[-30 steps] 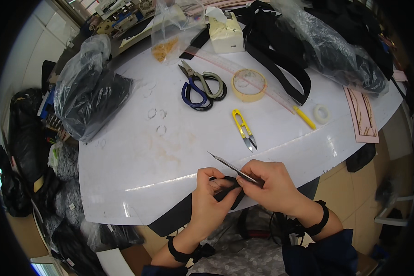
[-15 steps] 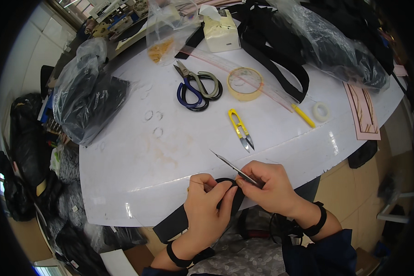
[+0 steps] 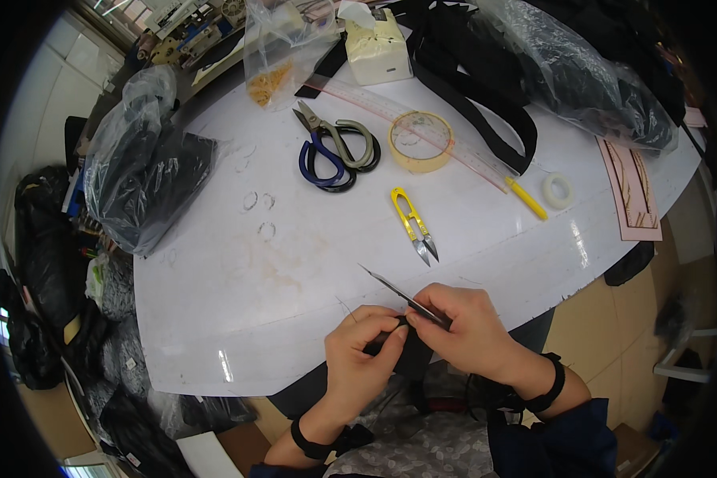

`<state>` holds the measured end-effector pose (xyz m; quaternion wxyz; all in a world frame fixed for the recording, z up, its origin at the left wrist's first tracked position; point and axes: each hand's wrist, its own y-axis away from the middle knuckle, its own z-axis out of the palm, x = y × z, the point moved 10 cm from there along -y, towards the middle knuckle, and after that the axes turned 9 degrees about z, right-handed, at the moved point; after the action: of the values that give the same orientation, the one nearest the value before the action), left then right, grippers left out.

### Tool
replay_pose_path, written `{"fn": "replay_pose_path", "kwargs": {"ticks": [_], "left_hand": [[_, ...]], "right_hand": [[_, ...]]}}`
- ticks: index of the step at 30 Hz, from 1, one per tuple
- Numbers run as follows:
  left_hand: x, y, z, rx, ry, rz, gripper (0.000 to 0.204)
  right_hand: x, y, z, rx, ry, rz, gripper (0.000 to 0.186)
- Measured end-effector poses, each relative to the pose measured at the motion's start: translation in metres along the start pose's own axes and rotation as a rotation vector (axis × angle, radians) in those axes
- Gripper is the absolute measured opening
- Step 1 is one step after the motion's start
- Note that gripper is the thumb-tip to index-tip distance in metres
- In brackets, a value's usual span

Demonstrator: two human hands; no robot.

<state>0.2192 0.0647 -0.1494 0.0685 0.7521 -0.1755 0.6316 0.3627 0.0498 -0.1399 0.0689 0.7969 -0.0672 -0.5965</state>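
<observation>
At the table's near edge, my left hand (image 3: 358, 346) is closed, thumb and forefinger pinching a black fabric strip (image 3: 413, 362). More of the strip hangs below the edge, partly hidden by the hand. A fine thread (image 3: 343, 306) sticks up beside my left fingers. My right hand (image 3: 472, 333) is closed around a slim pointed metal tool (image 3: 392, 287), which looks like tweezers; its tip points up and left over the table. The right thumb and fingertips meet the strip next to the left thumb. Yellow thread snips (image 3: 413, 226) lie just beyond my hands.
On the white table (image 3: 215, 311) lie scissors (image 3: 334, 151), a tape roll (image 3: 421, 142), a clear ruler (image 3: 470, 155), a yellow pen-like tool (image 3: 526, 198) and a small white roll (image 3: 558, 191). Farther back are a tissue pack (image 3: 378, 56), black straps (image 3: 486, 119) and bagged black goods (image 3: 147, 171).
My left fingers have curled the strip's end over, and its raised loop no longer shows. The thread now stands up by the left hand. The pointed tool has shifted slightly left and down.
</observation>
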Motion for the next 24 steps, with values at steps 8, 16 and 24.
{"fn": "replay_pose_path", "kwargs": {"ticks": [8,16,24], "left_hand": [[0.002,0.001,0.0,0.0,-0.083,0.021,0.004],[0.003,0.0,0.001,0.017,-0.094,0.033,0.005],[0.004,0.002,0.001,0.03,-0.094,0.055,0.007]], "right_hand": [[-0.01,0.044,-0.042,0.167,0.142,-0.164,0.02],[-0.019,0.078,-0.017,0.192,0.626,-0.373,0.044],[-0.012,0.075,-0.014,0.193,0.625,-0.342,0.042]]}}
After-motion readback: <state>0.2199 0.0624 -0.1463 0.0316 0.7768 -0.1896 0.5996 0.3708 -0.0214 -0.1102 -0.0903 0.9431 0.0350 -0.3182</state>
